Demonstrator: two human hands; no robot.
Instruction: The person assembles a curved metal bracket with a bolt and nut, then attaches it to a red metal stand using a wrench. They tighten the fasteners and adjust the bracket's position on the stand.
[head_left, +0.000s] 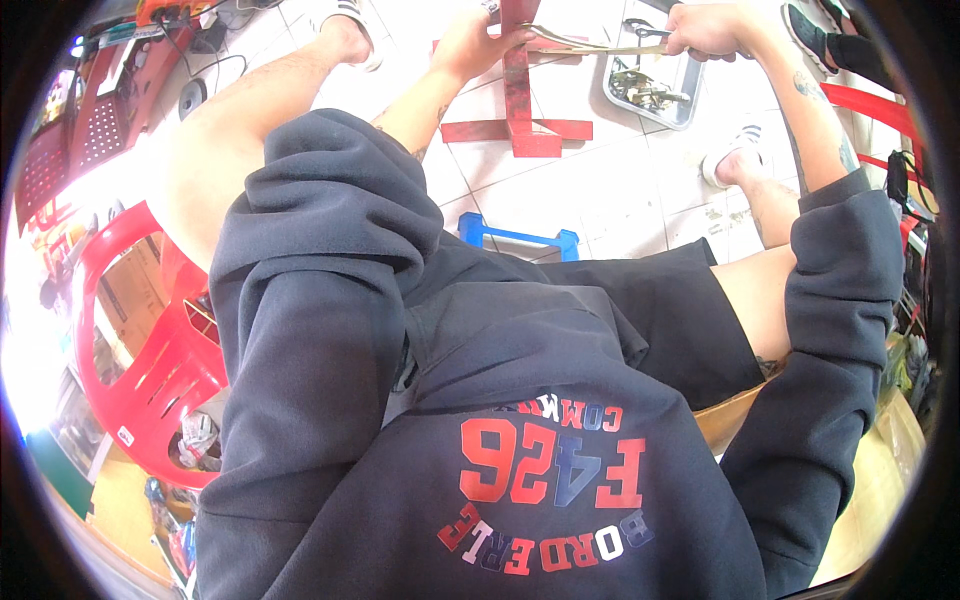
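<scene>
The head camera is looking steeply down the person's own torso, near the dark hoodie [480,400], toward the tiled floor [600,190] beyond

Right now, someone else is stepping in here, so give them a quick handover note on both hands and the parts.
Left hand rests on the upright of the red metal stand on the tiled floor, steadying it. Right hand has a closed grip on a long metal tool that reaches across to the stand. A metal tray of loose parts sits just below the right hand. The tool is applied to the stand; how far the work has got cannot be told.
</scene>
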